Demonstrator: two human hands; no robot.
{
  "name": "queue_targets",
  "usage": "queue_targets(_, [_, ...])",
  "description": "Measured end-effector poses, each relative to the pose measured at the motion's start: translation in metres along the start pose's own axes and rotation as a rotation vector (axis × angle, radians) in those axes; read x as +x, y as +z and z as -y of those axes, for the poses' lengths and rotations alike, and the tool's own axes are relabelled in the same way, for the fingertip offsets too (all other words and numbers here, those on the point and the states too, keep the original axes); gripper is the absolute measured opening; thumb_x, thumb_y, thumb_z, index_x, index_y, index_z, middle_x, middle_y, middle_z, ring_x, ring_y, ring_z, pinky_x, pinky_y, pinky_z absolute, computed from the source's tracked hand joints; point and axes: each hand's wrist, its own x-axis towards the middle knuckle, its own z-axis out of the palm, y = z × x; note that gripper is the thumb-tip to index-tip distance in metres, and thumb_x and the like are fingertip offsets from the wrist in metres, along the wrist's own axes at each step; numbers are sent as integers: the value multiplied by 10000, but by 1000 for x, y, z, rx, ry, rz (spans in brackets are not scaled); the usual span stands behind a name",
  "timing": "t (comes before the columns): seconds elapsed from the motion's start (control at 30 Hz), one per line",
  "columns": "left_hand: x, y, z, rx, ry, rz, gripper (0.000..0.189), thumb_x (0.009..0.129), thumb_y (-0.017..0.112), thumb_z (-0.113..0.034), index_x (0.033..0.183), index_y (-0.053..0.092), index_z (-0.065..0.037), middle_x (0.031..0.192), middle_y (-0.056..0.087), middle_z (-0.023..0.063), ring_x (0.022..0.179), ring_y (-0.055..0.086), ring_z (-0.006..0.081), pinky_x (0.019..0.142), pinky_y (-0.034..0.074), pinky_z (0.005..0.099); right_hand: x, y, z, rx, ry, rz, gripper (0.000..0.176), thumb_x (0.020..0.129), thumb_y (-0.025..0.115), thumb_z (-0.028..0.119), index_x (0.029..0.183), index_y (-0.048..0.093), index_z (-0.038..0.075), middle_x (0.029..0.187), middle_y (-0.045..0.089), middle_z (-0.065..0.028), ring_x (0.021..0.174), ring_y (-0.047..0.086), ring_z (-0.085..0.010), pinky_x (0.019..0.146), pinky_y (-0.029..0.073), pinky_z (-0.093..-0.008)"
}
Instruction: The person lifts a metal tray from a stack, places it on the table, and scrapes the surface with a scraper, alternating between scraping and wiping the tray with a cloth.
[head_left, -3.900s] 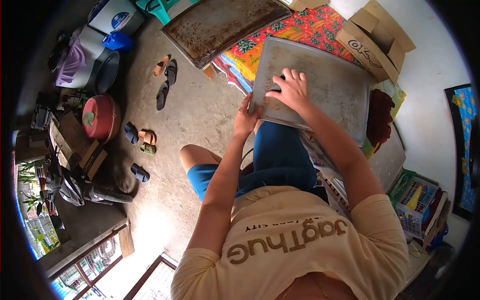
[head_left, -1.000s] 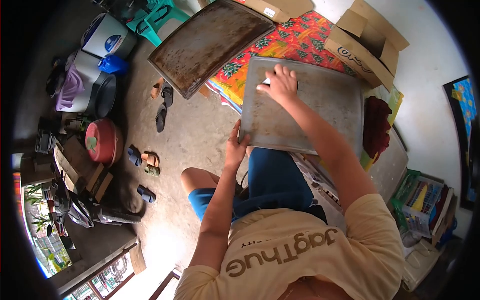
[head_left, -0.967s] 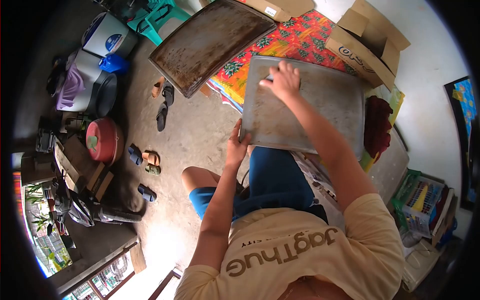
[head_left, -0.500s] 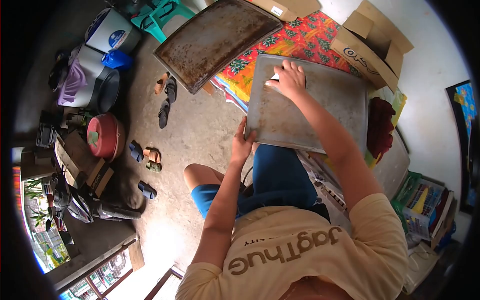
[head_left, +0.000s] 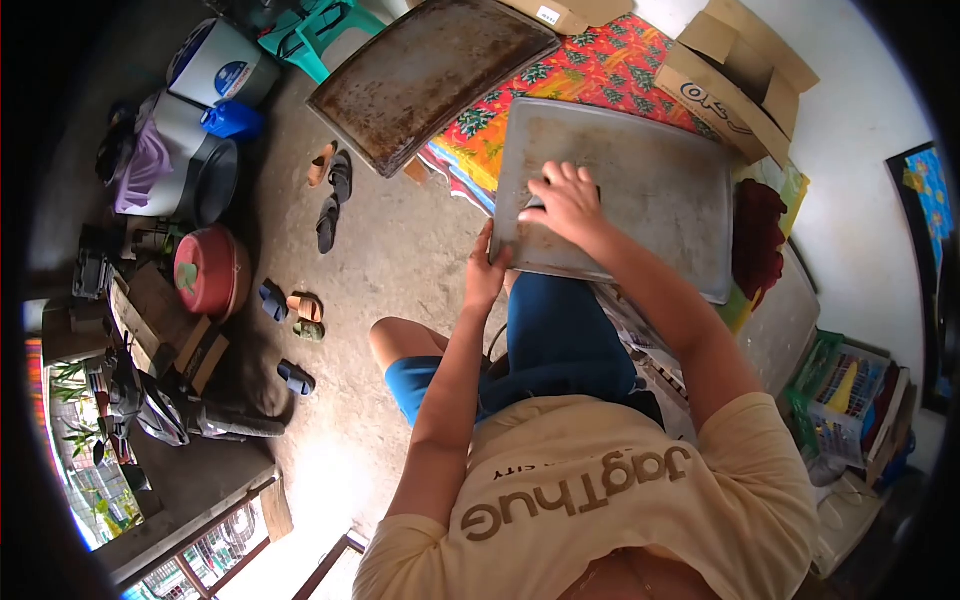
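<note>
A large grey metal baking tray (head_left: 650, 180) rests across my lap, over my blue shorts. My left hand (head_left: 486, 272) grips its near left edge, thumb on top. My right hand (head_left: 565, 203) presses down on the tray's lower left area, fingers curled over a small dark tool whose white end just shows; most of it is hidden under the palm. The tray's surface is dull and smeared.
A second, rusty brown tray (head_left: 430, 70) leans over a colourful floral cloth (head_left: 590, 70). An open cardboard box (head_left: 735, 80) stands at the far right. Sandals (head_left: 330, 195), a red basin (head_left: 205, 270) and white tubs (head_left: 215, 65) lie on the concrete floor to the left.
My right hand has slid from the tray's far left part down toward its near edge, still pressing the tool. The left hand keeps its grip on the edge.
</note>
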Motion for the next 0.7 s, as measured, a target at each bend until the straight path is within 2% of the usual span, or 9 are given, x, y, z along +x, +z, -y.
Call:
queue_targets(0.13, [1, 1, 2, -77, -32, 9, 637, 931, 632, -57, 1503, 363, 27, 1378, 558, 158, 1173, 571, 188, 998, 468, 308, -7, -3, 13, -35, -77, 55, 423, 675, 785, 521, 939, 701, 202, 991, 549, -14, 1004, 523, -216, 828, 384, -401])
queue_targets(0.27, [2, 0, -1, 7, -25, 0, 643, 925, 641, -58, 1501, 368, 25, 1364, 572, 153, 1169, 572, 184, 997, 471, 309, -6, -4, 9, -28, -10, 22, 436, 693, 766, 535, 948, 693, 189, 1010, 545, -31, 995, 524, -231, 799, 391, -407])
queue_targets(0.3, [0, 0, -6, -16, -42, -2, 644, 925, 643, -62, 1501, 369, 25, 1359, 576, 152, 1168, 572, 183, 994, 472, 309, -10, -3, 14, -10, -61, -4, 431, 691, 768, 529, 936, 688, 183, 999, 543, -31, 990, 524, -231, 795, 389, -405])
queue_targets(0.43, [0, 2, -4, -56, -38, 6, 647, 922, 651, -70, 1499, 375, 24, 1345, 586, 153, 1163, 576, 183, 984, 476, 310, -7, -3, 7, -62, 64, -11, 437, 688, 766, 536, 942, 697, 186, 993, 543, -37, 994, 523, -237, 798, 386, -416])
queue_targets(0.57, [0, 1, -6, 14, -10, -11, 646, 919, 651, -70, 1498, 378, 20, 1324, 598, 164, 1146, 593, 192, 971, 488, 313, -17, -4, 19, -23, -4, 38, 451, 682, 783, 531, 983, 711, 203, 1035, 556, -26, 1027, 533, -230, 846, 393, -410])
queue_targets(0.67, [0, 2, -7, -109, -55, 4, 645, 919, 651, -71, 1498, 382, 14, 1302, 611, 173, 1127, 607, 199, 960, 496, 313, -24, -4, 20, -10, 57, 77, 457, 681, 782, 538, 975, 718, 195, 1048, 555, -33, 1027, 538, -239, 853, 395, -417])
queue_targets(0.7, [0, 3, -5, -138, -57, 0, 650, 920, 643, -65, 1505, 371, 12, 1279, 622, 177, 1118, 614, 202, 955, 499, 315, -28, -1, 12, -14, 97, 10, 450, 681, 777, 547, 950, 723, 190, 1048, 555, -34, 1027, 538, -244, 846, 398, -417])
